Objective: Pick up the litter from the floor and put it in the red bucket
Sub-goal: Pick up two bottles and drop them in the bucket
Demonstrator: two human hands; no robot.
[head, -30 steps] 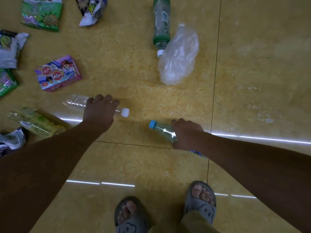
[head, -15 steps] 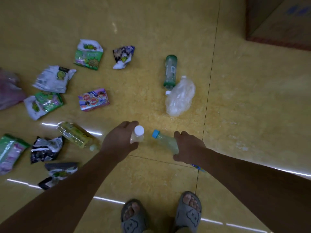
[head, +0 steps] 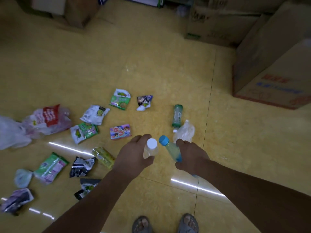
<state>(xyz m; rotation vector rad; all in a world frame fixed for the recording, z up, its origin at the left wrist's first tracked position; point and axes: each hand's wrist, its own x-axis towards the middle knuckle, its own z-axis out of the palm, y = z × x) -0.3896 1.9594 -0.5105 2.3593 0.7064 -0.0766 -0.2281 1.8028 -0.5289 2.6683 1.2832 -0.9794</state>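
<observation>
Left hand (head: 134, 156) grips white-capped bottle (head: 151, 146); right hand (head: 191, 156) grips blue-capped bottle (head: 171, 148). Both necks project forward of the fists. Red bucket not in view, so the nearer hand is undetermined.

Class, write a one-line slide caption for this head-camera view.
Left hand grips a white-capped bottle, right hand a blue-capped bottle, above wrapper-strewn yellow floor.

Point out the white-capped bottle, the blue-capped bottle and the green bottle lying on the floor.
white-capped bottle (head: 150, 152): head view, on the clear body just below the cap.
blue-capped bottle (head: 171, 149): head view, on the pale body below the cap.
green bottle (head: 177, 115): head view, on the label at mid-body.
</observation>
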